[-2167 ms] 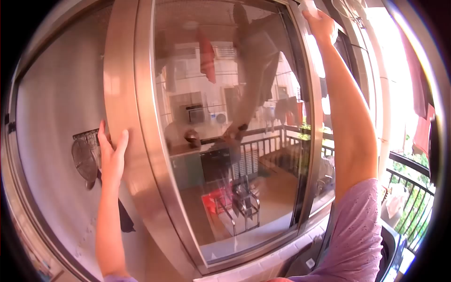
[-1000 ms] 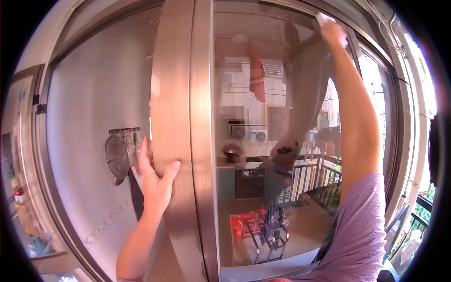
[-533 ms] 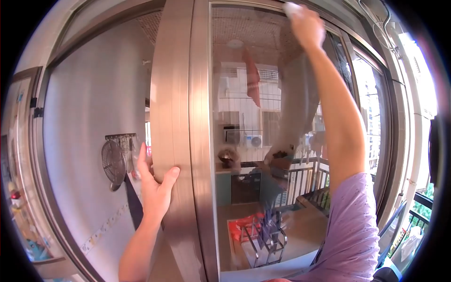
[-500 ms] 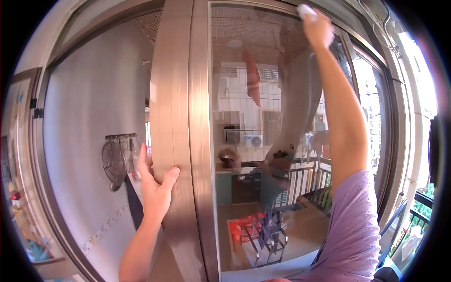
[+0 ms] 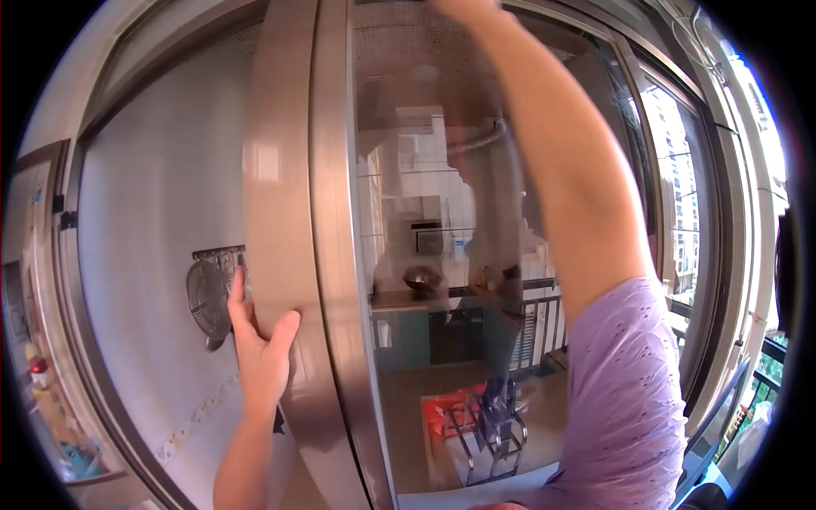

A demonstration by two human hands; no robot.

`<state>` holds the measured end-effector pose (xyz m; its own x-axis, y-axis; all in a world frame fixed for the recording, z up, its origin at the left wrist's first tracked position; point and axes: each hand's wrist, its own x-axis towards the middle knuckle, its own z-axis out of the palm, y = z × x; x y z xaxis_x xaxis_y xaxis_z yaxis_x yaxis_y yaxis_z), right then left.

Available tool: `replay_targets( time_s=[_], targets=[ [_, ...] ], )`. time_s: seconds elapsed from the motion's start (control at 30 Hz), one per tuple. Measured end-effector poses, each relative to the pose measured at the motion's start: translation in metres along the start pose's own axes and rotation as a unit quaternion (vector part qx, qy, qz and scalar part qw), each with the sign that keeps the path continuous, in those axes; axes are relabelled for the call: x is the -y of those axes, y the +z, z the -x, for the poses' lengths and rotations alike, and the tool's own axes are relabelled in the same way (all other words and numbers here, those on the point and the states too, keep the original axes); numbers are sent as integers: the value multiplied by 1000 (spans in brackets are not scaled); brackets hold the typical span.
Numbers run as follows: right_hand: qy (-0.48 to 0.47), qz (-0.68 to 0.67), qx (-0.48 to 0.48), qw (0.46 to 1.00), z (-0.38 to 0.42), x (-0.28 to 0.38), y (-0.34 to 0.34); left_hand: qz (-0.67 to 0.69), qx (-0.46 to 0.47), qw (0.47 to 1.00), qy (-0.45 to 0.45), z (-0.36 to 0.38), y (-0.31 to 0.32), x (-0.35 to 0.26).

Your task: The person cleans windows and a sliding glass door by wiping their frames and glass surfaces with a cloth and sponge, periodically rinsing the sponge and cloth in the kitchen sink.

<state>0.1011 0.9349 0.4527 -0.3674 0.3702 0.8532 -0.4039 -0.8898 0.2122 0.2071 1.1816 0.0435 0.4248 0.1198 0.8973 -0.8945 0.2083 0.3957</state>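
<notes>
My left hand (image 5: 265,353) grips the left edge of a brownish metal door frame (image 5: 285,212), thumb on its face and fingers round the side. Raised to the top edge of the view, my right hand (image 5: 467,7) is mostly cut off, so its fingers and anything in them are hidden. It is near the top of the glass pane (image 5: 425,340), with the bare forearm and purple sleeve (image 5: 616,391) crossing the pane's right side.
Through the glass show a metal rack (image 5: 493,433), a red item (image 5: 450,408) and a wok (image 5: 422,279). A round strainer (image 5: 208,297) hangs on the left wall. Balcony railings (image 5: 765,374) and pipes stand at the far right.
My right hand has moved left and up along the pane's top, taking the white cloth-like item out of view. The door frame and my left hand appear slightly further left.
</notes>
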Motion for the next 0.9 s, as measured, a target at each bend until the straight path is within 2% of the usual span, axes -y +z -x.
replay_targets(
  time_s=[0.1, 0.13, 0.17, 0.2, 0.27, 0.3, 0.33, 0.4, 0.43, 0.53, 0.57, 0.67, 0.7, 0.73, 0.77, 0.8, 0.87, 0.9],
  targets=[
    [123, 47, 19, 991, 10, -77, -17, -14, -2, 1000, -4, 1, -2, -3],
    [160, 57, 14, 985, 12, -84, -21, -11, -5, 1000, 2, 1, -2, -4],
    [174, 67, 2, 982, 11, -59, -27, -8, -6, 1000, 8, 1, -1, -3],
    [109, 78, -39, 990, 9, -40, -11, -5, -7, 1000, 15, 1, -1, -1],
    [74, 2, -37, 997, -5, 24, 14, -12, -16, 1000, 10, 1, -5, 2],
    [40, -7, 18, 999, -11, 53, 28, -7, -17, 1000, 10, 0, -4, 4],
    [-54, -41, -50, 996, -1, 78, 23, -3, -16, 1000, 8, 0, -4, 6],
    [-93, -143, -6, 985, -1, 87, 12, -14, -16, 1000, 9, -1, -6, 10],
    [-111, -135, -4, 985, -2, 70, 16, -11, -17, 1000, 12, -2, -6, 10],
    [-16, -45, -47, 998, 12, -24, 1, -19, -29, 999, 32, 0, -6, 12],
    [-32, -7, -57, 998, 18, -66, -1, -21, -31, 999, 39, -1, -7, 15],
    [88, 65, -18, 994, 42, -175, -23, -23, -32, 998, 45, 0, -2, 12],
    [160, 119, 26, 980, 41, -226, -5, -29, -33, 998, 47, 0, -2, 10],
    [147, 145, 96, 974, 33, -289, 5, -33, -34, 998, 50, 1, -2, 9],
    [170, 109, 93, 975, 38, -314, -2, -33, -35, 998, 45, 0, -3, 11],
    [211, 17, 43, 976, 47, -307, -26, -29, -37, 998, 41, 1, -3, 11],
    [274, 35, -98, 956, 48, -333, -25, -20, -41, 998, 36, 1, -2, 10],
    [322, 51, -117, 938, 50, -346, -25, -58, -41, 996, 47, 1, -2, 10]
  ],
)
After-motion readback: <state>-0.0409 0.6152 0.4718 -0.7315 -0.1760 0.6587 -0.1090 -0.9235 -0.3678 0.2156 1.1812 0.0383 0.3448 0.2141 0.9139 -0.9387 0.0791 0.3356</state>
